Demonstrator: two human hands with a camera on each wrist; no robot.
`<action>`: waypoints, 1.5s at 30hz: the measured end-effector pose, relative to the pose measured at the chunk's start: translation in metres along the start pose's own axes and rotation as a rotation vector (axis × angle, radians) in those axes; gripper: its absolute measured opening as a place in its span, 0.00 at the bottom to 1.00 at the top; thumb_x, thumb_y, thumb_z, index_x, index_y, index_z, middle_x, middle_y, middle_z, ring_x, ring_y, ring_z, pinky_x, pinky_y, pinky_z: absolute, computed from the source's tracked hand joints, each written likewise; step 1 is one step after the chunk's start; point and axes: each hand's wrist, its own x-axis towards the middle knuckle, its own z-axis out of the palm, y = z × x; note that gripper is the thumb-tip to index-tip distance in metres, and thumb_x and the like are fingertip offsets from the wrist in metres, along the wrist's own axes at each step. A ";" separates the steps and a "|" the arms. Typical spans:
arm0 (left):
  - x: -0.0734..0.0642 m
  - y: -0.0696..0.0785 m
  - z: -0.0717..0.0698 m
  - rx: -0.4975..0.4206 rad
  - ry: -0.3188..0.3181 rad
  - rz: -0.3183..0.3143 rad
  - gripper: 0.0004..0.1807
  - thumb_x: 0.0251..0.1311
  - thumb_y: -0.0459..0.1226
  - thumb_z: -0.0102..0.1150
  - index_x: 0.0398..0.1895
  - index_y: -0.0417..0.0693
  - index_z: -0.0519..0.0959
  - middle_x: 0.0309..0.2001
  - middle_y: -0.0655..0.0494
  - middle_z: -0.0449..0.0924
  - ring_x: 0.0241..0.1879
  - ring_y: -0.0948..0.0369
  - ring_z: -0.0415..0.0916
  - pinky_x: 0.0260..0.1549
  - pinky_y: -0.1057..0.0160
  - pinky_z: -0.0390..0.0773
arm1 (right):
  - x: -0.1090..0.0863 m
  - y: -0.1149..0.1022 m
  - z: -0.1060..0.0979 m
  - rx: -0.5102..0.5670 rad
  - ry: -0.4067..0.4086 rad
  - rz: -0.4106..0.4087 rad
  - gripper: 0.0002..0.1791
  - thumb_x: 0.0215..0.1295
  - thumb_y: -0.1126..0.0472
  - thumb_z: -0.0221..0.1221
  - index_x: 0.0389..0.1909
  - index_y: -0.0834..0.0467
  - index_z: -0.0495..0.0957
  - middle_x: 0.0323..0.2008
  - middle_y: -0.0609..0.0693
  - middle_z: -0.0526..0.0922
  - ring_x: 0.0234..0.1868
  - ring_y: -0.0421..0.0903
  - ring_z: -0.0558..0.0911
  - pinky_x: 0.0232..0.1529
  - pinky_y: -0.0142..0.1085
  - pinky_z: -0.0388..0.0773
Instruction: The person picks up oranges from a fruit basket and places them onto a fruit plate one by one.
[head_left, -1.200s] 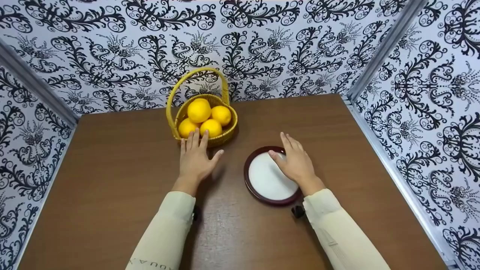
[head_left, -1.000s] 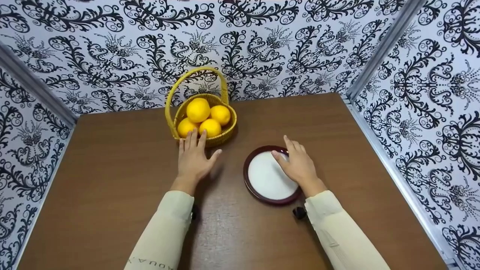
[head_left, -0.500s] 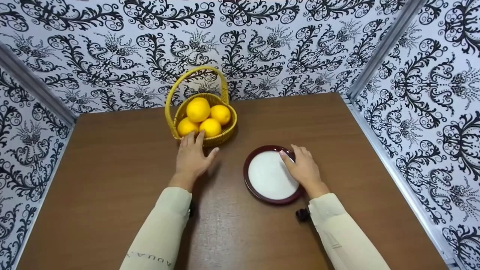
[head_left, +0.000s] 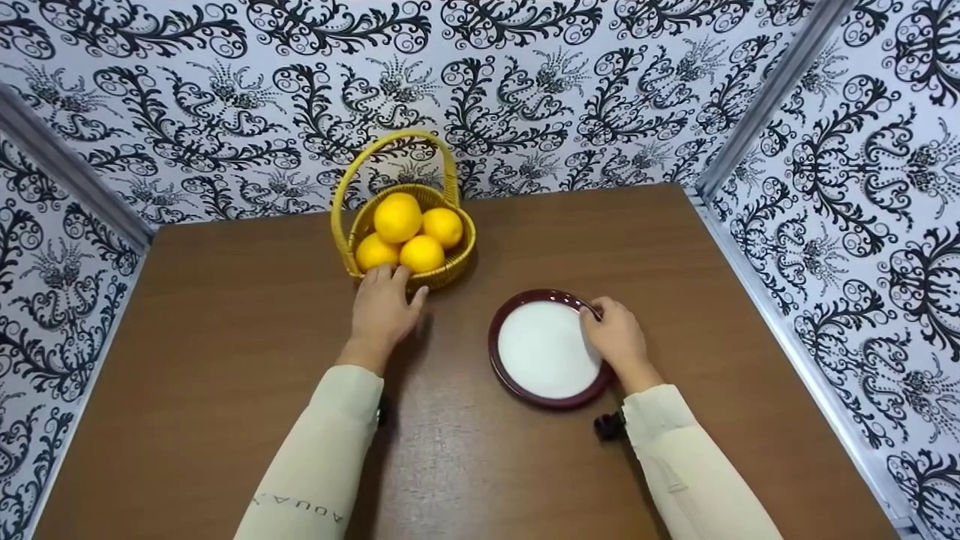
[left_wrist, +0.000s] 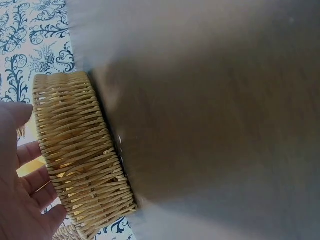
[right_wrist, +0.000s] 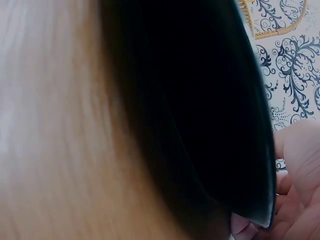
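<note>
My left hand (head_left: 384,309) is at the near rim of a yellow wicker basket (head_left: 442,276) that holds several oranges (head_left: 397,217). In the left wrist view its fingers (left_wrist: 39,180) reach over the rim while the thumb stays apart from them. The wicker wall (left_wrist: 82,150) hides the fingertips there. My right hand (head_left: 619,334) grips the right rim of a dark red plate (head_left: 504,367) with a white inside, thumb on top. From the right wrist, the plate's dark underside (right_wrist: 210,100) fills much of the view, and fingers curl beneath its edge.
Both things stand on a brown wooden table (head_left: 225,315). Behind and beside it rise walls (head_left: 525,90) with a black-and-white scroll pattern. The tall basket handle (head_left: 397,139) arches near the back wall. Metal strips (head_left: 795,337) edge the right side.
My right hand has moved down and right, and its thumb and fingers have closed on the plate rim. The left fingers have drawn back slightly and bent at the basket rim. Basket and plate stay put.
</note>
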 end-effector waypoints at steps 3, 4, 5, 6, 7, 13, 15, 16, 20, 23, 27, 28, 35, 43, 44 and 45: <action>0.003 0.001 -0.002 0.027 0.011 0.012 0.16 0.75 0.43 0.57 0.56 0.42 0.79 0.53 0.40 0.78 0.58 0.41 0.74 0.65 0.43 0.72 | 0.001 0.001 0.000 -0.008 -0.004 0.018 0.21 0.76 0.51 0.50 0.57 0.59 0.80 0.55 0.61 0.85 0.58 0.63 0.82 0.60 0.58 0.76; 0.003 0.001 -0.003 0.037 0.016 0.016 0.13 0.75 0.39 0.56 0.55 0.42 0.80 0.52 0.40 0.79 0.57 0.41 0.75 0.63 0.43 0.73 | 0.001 0.001 0.000 -0.011 -0.005 0.022 0.20 0.76 0.52 0.50 0.57 0.59 0.81 0.54 0.60 0.86 0.57 0.62 0.83 0.59 0.58 0.76; 0.004 0.001 -0.004 0.050 0.019 0.021 0.11 0.75 0.36 0.55 0.54 0.42 0.80 0.52 0.40 0.80 0.56 0.41 0.76 0.62 0.43 0.74 | 0.001 0.001 0.000 -0.012 -0.007 0.023 0.20 0.76 0.53 0.49 0.56 0.59 0.81 0.53 0.60 0.86 0.56 0.62 0.83 0.59 0.58 0.77; 0.005 0.001 -0.004 0.061 0.021 0.025 0.10 0.74 0.32 0.54 0.53 0.42 0.80 0.51 0.40 0.80 0.55 0.40 0.77 0.61 0.43 0.75 | 0.001 0.001 0.000 -0.011 -0.006 0.025 0.19 0.76 0.53 0.49 0.56 0.59 0.81 0.53 0.60 0.86 0.56 0.62 0.83 0.58 0.57 0.77; 0.006 0.000 -0.005 0.068 0.024 0.030 0.10 0.74 0.29 0.53 0.53 0.42 0.81 0.50 0.40 0.81 0.55 0.40 0.78 0.60 0.42 0.76 | 0.001 0.001 -0.001 -0.008 -0.007 0.027 0.19 0.76 0.53 0.49 0.55 0.59 0.81 0.52 0.60 0.86 0.55 0.62 0.83 0.58 0.57 0.77; 0.009 0.000 -0.008 0.073 0.008 0.028 0.16 0.71 0.23 0.50 0.54 0.44 0.82 0.51 0.40 0.81 0.55 0.40 0.78 0.60 0.41 0.75 | 0.001 0.002 0.000 0.002 -0.008 0.033 0.18 0.76 0.53 0.49 0.55 0.59 0.81 0.51 0.60 0.86 0.53 0.61 0.83 0.56 0.56 0.77; 0.010 0.000 -0.008 0.073 -0.005 0.025 0.16 0.72 0.24 0.49 0.54 0.45 0.82 0.52 0.41 0.81 0.56 0.40 0.77 0.61 0.40 0.75 | 0.001 0.002 0.000 -0.001 -0.009 0.036 0.18 0.77 0.53 0.49 0.55 0.58 0.80 0.51 0.60 0.86 0.52 0.60 0.83 0.56 0.56 0.77; 0.010 0.000 -0.007 0.074 -0.011 0.024 0.16 0.73 0.24 0.49 0.55 0.45 0.82 0.52 0.41 0.81 0.56 0.40 0.77 0.61 0.40 0.75 | 0.001 0.002 0.000 -0.002 -0.009 0.038 0.18 0.77 0.53 0.49 0.55 0.58 0.80 0.50 0.60 0.86 0.52 0.60 0.83 0.56 0.56 0.77; 0.011 0.000 -0.007 0.083 -0.032 0.015 0.16 0.74 0.26 0.47 0.55 0.46 0.82 0.54 0.43 0.81 0.57 0.41 0.77 0.63 0.40 0.74 | 0.001 0.003 0.001 -0.001 -0.014 0.044 0.18 0.77 0.53 0.49 0.55 0.57 0.80 0.50 0.59 0.85 0.51 0.60 0.83 0.55 0.56 0.77; 0.012 0.001 -0.008 0.084 -0.041 0.009 0.16 0.75 0.27 0.47 0.56 0.47 0.82 0.54 0.44 0.81 0.57 0.42 0.77 0.62 0.40 0.74 | 0.001 0.003 0.001 -0.005 -0.013 0.049 0.18 0.77 0.52 0.49 0.55 0.56 0.80 0.51 0.59 0.85 0.51 0.60 0.83 0.55 0.56 0.77; 0.011 0.002 -0.008 0.084 -0.048 0.008 0.16 0.76 0.27 0.47 0.56 0.47 0.82 0.53 0.44 0.81 0.56 0.42 0.77 0.63 0.40 0.74 | 0.001 0.003 0.001 -0.018 -0.012 0.045 0.18 0.77 0.51 0.48 0.56 0.55 0.80 0.52 0.59 0.85 0.52 0.62 0.83 0.55 0.57 0.77; 0.010 0.002 -0.009 0.086 -0.052 0.007 0.16 0.75 0.27 0.47 0.56 0.47 0.82 0.54 0.45 0.82 0.56 0.42 0.77 0.63 0.40 0.74 | 0.001 0.003 0.001 -0.020 -0.014 0.048 0.18 0.77 0.51 0.48 0.56 0.55 0.80 0.52 0.58 0.85 0.53 0.62 0.83 0.55 0.57 0.77; 0.006 0.003 -0.011 0.103 -0.066 0.007 0.16 0.74 0.27 0.49 0.55 0.48 0.82 0.54 0.46 0.83 0.58 0.43 0.77 0.64 0.40 0.74 | 0.001 0.003 0.002 -0.025 -0.026 0.073 0.19 0.77 0.49 0.47 0.57 0.51 0.80 0.54 0.56 0.85 0.54 0.61 0.83 0.56 0.57 0.76; -0.001 0.004 -0.010 0.114 -0.038 0.025 0.15 0.73 0.27 0.50 0.54 0.46 0.82 0.51 0.44 0.83 0.54 0.42 0.78 0.62 0.41 0.75 | 0.001 0.006 0.003 -0.004 -0.018 0.057 0.19 0.77 0.50 0.47 0.57 0.53 0.80 0.53 0.57 0.85 0.53 0.60 0.83 0.56 0.57 0.76; -0.003 0.005 -0.010 0.114 -0.035 0.026 0.15 0.73 0.27 0.50 0.54 0.46 0.82 0.51 0.44 0.83 0.54 0.42 0.78 0.62 0.41 0.75 | 0.001 0.006 0.003 -0.003 -0.019 0.056 0.19 0.77 0.50 0.47 0.57 0.53 0.80 0.54 0.57 0.85 0.54 0.60 0.83 0.56 0.57 0.76; -0.004 0.005 -0.010 0.113 -0.031 0.028 0.15 0.73 0.26 0.50 0.54 0.46 0.82 0.51 0.44 0.83 0.54 0.41 0.78 0.62 0.41 0.75 | 0.001 0.006 0.003 -0.002 -0.020 0.056 0.20 0.77 0.50 0.47 0.57 0.53 0.80 0.54 0.57 0.85 0.54 0.60 0.83 0.56 0.57 0.76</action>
